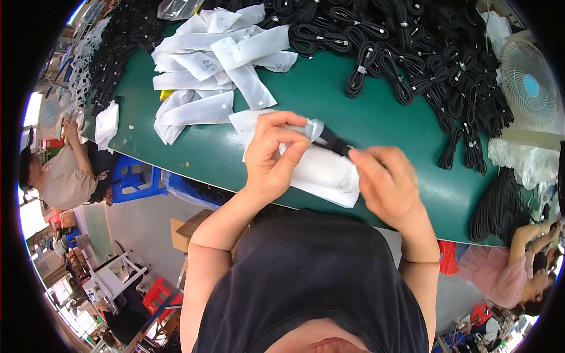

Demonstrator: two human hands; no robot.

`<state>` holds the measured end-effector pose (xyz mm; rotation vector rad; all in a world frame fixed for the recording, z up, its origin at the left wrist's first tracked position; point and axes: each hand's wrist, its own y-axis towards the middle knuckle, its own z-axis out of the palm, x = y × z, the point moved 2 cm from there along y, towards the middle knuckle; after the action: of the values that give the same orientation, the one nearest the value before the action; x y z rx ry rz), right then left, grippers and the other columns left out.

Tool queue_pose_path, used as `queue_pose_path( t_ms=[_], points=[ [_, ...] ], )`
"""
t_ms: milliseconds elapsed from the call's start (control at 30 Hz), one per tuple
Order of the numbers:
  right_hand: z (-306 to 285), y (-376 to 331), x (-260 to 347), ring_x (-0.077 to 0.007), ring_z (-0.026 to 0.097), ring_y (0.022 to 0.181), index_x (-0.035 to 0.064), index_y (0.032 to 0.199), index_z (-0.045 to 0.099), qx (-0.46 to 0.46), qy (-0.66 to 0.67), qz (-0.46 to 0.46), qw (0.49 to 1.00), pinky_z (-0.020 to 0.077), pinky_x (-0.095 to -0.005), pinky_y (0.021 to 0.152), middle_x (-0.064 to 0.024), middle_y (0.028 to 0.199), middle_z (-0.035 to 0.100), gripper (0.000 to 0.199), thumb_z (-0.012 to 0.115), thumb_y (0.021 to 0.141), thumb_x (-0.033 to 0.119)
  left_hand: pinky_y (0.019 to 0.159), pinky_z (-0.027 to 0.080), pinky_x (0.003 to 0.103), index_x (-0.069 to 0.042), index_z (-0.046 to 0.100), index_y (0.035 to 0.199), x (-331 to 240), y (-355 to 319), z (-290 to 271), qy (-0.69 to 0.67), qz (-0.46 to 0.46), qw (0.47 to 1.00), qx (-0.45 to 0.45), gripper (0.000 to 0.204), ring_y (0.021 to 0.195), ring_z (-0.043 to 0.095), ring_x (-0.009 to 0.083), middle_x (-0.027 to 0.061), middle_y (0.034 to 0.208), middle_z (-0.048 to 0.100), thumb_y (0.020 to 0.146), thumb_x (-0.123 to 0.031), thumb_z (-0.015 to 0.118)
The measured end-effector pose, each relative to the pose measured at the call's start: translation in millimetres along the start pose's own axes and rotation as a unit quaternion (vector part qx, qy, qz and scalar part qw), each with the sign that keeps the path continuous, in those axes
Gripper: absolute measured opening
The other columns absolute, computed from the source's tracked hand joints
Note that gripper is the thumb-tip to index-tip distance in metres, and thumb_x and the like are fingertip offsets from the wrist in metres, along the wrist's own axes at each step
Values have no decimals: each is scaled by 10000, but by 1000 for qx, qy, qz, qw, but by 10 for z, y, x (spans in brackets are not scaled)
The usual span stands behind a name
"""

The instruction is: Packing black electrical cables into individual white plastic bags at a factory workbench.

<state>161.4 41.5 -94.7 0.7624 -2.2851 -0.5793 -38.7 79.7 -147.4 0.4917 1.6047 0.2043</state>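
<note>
My left hand [272, 154] pinches the open mouth of a white plastic pouch [312, 128] above the near edge of the green table [318, 88]. My right hand [385, 185] grips a coiled black cable [333, 142] whose end sticks into that pouch mouth. Both hands hover over a small stack of flat white pouches [326, 176] lying at the table's near edge.
A loose heap of white pouches [212, 65] lies at the far left of the table. Several bundled black cables [424, 53] cover the far and right side. A white fan [529, 82] stands at right. Other people sit at left [59, 170] and lower right [524, 265].
</note>
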Motion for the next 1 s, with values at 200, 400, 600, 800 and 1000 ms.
queue_pose_path(
  t_ms=[200, 400, 600, 800, 1000],
  points=[
    [-63, 114, 77, -207, 572, 611, 23, 1038, 628, 14, 78, 103, 992, 463, -295, 536, -94, 724, 556, 287, 649, 758, -38, 885, 392, 316, -29, 600, 901, 6, 12, -25, -61, -33, 997, -31, 48, 1004, 507, 207, 131, 1118, 562, 855, -25, 614],
    [23, 214, -46, -59, 522, 523, -33, 1019, 627, -9, 377, 464, 802, 430, -200, 483, -24, 736, 604, 227, 540, 943, 163, 893, 412, 342, -25, 548, 921, -55, 78, -42, 52, 37, 996, 59, 50, 1045, 546, 241, 152, 1159, 600, 902, -70, 555],
    [25, 668, -133, -60, 494, 465, -16, 909, 643, -40, 420, 449, 788, 385, -188, 434, -27, 646, 589, 302, 562, 935, 274, 763, 462, 298, -35, 563, 1128, -227, 263, -38, 47, 13, 997, 68, 234, 909, 581, 233, 130, 1136, 589, 895, -54, 557],
    [-29, 920, 17, -56, 533, 479, -20, 907, 640, -67, 341, 360, 866, 395, -182, 428, -22, 653, 596, 314, 580, 931, 288, 770, 451, 249, -55, 515, 1309, -248, 340, -71, 14, 9, 997, 75, 407, 915, 559, 151, 91, 1092, 578, 907, -75, 573],
    [70, 955, 94, -73, 579, 610, -32, 1028, 610, -187, 401, 198, 875, 480, -206, 544, -53, 776, 605, 305, 696, 850, 200, 826, 470, 275, -3, 508, 1294, -205, 369, -84, -277, -159, 947, -19, 369, 908, 613, 182, 101, 1080, 610, 951, -136, 524]
  ],
)
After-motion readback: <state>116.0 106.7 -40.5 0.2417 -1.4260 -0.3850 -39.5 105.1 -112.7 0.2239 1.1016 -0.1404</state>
